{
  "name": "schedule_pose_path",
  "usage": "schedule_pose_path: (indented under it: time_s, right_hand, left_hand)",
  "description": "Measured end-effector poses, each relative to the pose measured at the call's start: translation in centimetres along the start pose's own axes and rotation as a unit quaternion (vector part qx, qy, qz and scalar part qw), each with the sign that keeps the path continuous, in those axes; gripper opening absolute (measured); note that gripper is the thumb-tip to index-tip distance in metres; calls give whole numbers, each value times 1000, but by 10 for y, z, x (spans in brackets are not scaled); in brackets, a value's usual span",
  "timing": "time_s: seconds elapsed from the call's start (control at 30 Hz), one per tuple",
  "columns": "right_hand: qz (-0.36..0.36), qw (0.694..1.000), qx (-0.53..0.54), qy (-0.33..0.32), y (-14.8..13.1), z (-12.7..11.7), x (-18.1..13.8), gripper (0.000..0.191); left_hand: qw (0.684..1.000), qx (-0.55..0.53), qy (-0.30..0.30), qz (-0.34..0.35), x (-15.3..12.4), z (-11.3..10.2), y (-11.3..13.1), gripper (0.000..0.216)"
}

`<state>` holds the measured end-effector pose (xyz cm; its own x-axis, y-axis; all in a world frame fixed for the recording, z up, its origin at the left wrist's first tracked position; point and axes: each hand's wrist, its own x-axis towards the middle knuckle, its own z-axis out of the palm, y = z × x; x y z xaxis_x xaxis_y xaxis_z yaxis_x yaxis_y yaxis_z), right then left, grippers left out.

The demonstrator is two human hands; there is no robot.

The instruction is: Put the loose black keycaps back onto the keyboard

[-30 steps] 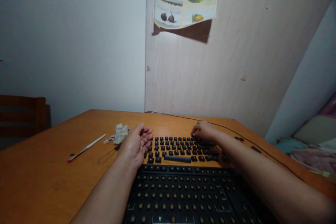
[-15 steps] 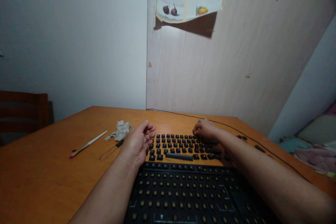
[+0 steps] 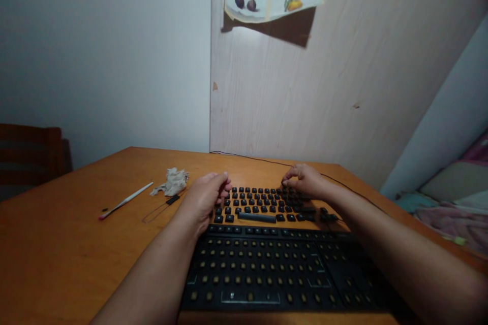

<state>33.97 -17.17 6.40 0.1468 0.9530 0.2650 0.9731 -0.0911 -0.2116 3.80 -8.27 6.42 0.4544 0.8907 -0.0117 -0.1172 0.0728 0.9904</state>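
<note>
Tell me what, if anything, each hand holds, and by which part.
The right hand is at the keycaps; whether it pinches one, and where, cannot be told. The left hand is loosely curled, nothing visibly held.

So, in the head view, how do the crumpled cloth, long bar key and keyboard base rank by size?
Keyboard base, by far, though its nearness helps
Crumpled cloth
Long bar key, wide but thin

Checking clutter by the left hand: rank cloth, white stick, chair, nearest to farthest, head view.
1. Cloth: just left of the left hand, crumpled on the table.
2. White stick: farther left, lying on the table.
3. Chair: far left, past the table edge.
</note>
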Motion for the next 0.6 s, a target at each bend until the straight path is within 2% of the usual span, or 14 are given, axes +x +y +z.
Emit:
schedule_pose_path:
  time_s: [0.2, 0.33, 0.6]
  right_hand:
    - [-47, 997, 65, -19, -20, -15, -59, 17]
    - [-26, 991, 123, -40, -33, -17, -91, 19]
    - [-29, 990, 120, -71, -51, -10, -113, 15]
  left_hand:
    - [981, 177, -77, 29, -8, 6, -3, 30]
    - [955, 264, -112, 71, -9, 9, -10, 28]
    - [918, 338, -163, 127, -8, 11, -19, 27]
